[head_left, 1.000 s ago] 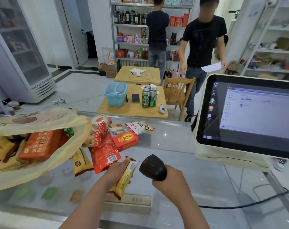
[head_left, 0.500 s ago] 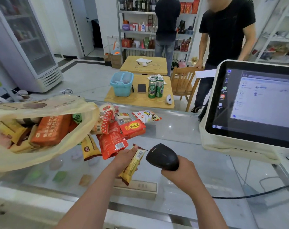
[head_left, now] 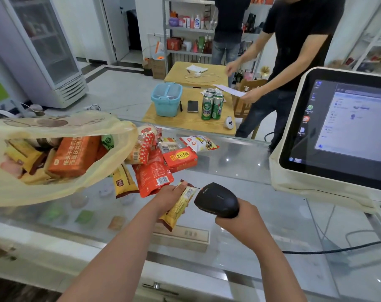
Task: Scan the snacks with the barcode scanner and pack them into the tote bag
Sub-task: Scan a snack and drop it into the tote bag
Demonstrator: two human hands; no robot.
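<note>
The left hand (head_left: pixel 167 197) is pinching a yellow snack packet (head_left: pixel 179 209) by its top end, thumb on top. It is holding the packet just above the glass bench (head_left: pixel 239 162). The little striped barcode on the packet is facing up. The right hand (head_left: pixel 239 219) is wrapping its fingers round the handle of the black barcode scanner (head_left: pixel 217 199). The scanner's nose is pointing at the barcode and is very near it.

The packet looks light, thin and crinkly. It will probably bend and slip easily, so holding it by one end is a good idea, as long as the fingers are not covering the stripes. It looks easy to squash, so a soft squeeze should be enough.

The tote bag (head_left: pixel 32 188) is lying open on the left of the bench with snacks already inside. The other snacks (head_left: pixel 152 177) are waiting in a pile just beside its mouth.

Since a moment ago, both hands are holding the same things in almost the same spot. A person in a black shirt (head_left: pixel 300 40) behind the bench is now leaning in and reaching out with a paper.
</note>
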